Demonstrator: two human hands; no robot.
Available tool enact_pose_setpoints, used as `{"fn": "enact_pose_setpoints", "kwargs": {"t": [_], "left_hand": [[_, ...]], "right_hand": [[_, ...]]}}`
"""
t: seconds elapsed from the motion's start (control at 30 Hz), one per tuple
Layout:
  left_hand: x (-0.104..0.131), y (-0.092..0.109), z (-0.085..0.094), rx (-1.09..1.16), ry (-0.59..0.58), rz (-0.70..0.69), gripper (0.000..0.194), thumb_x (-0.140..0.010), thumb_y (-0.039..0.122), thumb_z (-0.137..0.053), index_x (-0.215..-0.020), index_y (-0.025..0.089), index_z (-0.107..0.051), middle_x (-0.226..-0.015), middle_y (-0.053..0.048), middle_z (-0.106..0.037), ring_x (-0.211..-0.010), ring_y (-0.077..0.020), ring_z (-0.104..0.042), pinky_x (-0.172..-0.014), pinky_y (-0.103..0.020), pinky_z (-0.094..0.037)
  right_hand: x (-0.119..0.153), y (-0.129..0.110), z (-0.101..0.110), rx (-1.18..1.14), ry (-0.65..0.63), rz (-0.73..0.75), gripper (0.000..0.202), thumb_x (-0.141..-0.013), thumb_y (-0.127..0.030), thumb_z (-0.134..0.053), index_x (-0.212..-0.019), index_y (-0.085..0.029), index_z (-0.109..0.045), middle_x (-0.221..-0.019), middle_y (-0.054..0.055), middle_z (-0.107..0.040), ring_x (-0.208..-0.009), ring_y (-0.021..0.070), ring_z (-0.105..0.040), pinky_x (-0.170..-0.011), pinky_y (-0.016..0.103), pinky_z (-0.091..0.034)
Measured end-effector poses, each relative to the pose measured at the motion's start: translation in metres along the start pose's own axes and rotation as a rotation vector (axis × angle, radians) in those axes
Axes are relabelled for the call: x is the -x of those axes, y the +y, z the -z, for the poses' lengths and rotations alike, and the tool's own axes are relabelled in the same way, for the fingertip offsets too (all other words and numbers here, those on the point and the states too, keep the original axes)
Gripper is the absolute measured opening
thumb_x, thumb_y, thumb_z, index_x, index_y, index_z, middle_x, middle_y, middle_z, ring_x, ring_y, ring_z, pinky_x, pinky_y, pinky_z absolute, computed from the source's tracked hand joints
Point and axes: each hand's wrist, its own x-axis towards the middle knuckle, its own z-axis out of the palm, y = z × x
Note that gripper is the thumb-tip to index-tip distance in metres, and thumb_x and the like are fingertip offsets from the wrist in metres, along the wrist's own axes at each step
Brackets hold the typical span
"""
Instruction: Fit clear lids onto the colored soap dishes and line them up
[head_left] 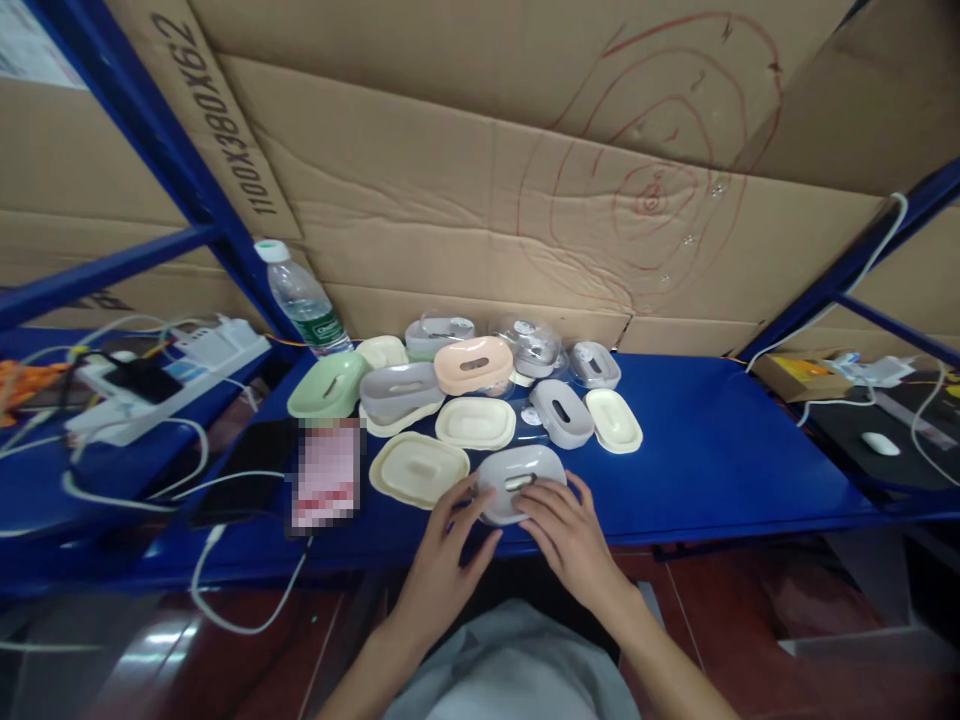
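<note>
A light grey oval dish (pixel 525 463) with a slot in its middle is at the front edge of the blue table, between both hands. My left hand (pixel 455 535) grips its left side, fingertips on the rim and thumb below. My right hand (pixel 559 515) is curled over its right side, with fingertips near the slot. Just left lies a cream oval tray (pixel 420 470). Behind are another cream tray (pixel 475 423), a peach dish (pixel 473 365), a grey dish (pixel 401 391), a green dish (pixel 328 387) and a grey slotted dish (pixel 561 413).
A water bottle (pixel 304 300) stands at the back left. A pixelated pink item (pixel 327 475) and a black device (pixel 247 470) with white cables lie left. Cardboard (pixel 450 180) rises behind; blue metal posts flank both sides.
</note>
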Motion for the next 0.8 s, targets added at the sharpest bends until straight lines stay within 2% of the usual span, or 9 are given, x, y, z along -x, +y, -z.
{"fn": "enact_pose_setpoints", "kwargs": {"t": [0.1, 0.2, 0.33, 0.47, 0.63, 0.7, 0.8], "left_hand": [[-0.001, -0.005, 0.003, -0.033, 0.027, -0.027, 0.043, -0.100, 0.020, -0.065, -0.141, 0.029, -0.057, -0.143, -0.013, -0.057, -0.125, -0.0252, -0.067, -0.101, -0.040, -0.063], [-0.001, -0.007, 0.003, -0.121, 0.000, -0.064, 0.042, -0.099, 0.024, -0.068, -0.139, 0.028, -0.060, -0.148, -0.014, -0.055, -0.131, -0.0293, -0.064, -0.103, -0.045, -0.062], [0.000, -0.008, 0.002, -0.177, 0.002, -0.097, 0.033, -0.098, 0.021, -0.069, -0.131, 0.025, -0.066, -0.148, -0.015, -0.056, -0.131, -0.0298, -0.063, -0.106, -0.047, -0.060], [0.002, -0.009, 0.000, -0.191, -0.028, -0.120, 0.033, -0.098, 0.022, -0.069, -0.131, 0.023, -0.065, -0.147, -0.015, -0.059, -0.133, -0.0291, -0.062, -0.108, -0.046, -0.058], [0.003, -0.006, 0.003, -0.185, -0.029, -0.133, 0.032, -0.100, 0.022, -0.066, -0.131, 0.023, -0.065, -0.146, -0.014, -0.061, -0.131, -0.0273, -0.064, -0.108, -0.043, -0.058], [-0.002, -0.005, 0.011, -0.169, 0.011, -0.115, 0.033, -0.100, 0.020, -0.064, -0.133, 0.023, -0.064, -0.142, -0.013, -0.063, -0.126, -0.0251, -0.067, -0.105, -0.038, -0.060], [-0.015, -0.008, 0.031, -0.223, 0.164, -0.052, 0.036, -0.097, 0.014, -0.066, -0.132, 0.023, -0.064, -0.137, -0.012, -0.064, -0.123, -0.0251, -0.067, -0.105, -0.040, -0.058]], "right_hand": [[-0.002, -0.001, 0.001, -0.002, 0.003, 0.004, 0.025, -0.109, -0.023, -0.052, -0.129, -0.025, -0.067, -0.124, 0.006, -0.076, -0.124, 0.0214, -0.065, -0.123, 0.050, -0.030], [-0.005, -0.003, 0.000, 0.005, -0.043, 0.009, 0.027, -0.109, -0.024, -0.051, -0.131, -0.025, -0.067, -0.125, 0.006, -0.076, -0.125, 0.0210, -0.065, -0.123, 0.049, -0.031], [-0.005, -0.005, -0.004, 0.009, -0.054, 0.017, 0.026, -0.110, -0.024, -0.050, -0.130, -0.024, -0.067, -0.126, 0.006, -0.076, -0.124, 0.0203, -0.065, -0.123, 0.047, -0.028], [0.002, -0.004, -0.008, -0.008, -0.024, 0.002, 0.024, -0.109, -0.023, -0.052, -0.128, -0.024, -0.067, -0.124, 0.005, -0.076, -0.120, 0.0208, -0.066, -0.123, 0.048, -0.026], [0.010, -0.004, -0.012, 0.015, -0.002, -0.030, 0.025, -0.107, -0.023, -0.055, -0.128, -0.027, -0.069, -0.122, 0.004, -0.077, -0.121, 0.0218, -0.067, -0.122, 0.048, -0.030], [0.010, -0.004, -0.012, 0.022, -0.002, -0.039, 0.026, -0.107, -0.023, -0.055, -0.129, -0.027, -0.069, -0.123, 0.004, -0.077, -0.122, 0.0220, -0.067, -0.122, 0.049, -0.030], [0.010, -0.005, -0.013, 0.023, -0.002, -0.044, 0.027, -0.107, -0.023, -0.055, -0.129, -0.028, -0.069, -0.123, 0.004, -0.076, -0.121, 0.0216, -0.067, -0.123, 0.048, -0.030]]}}
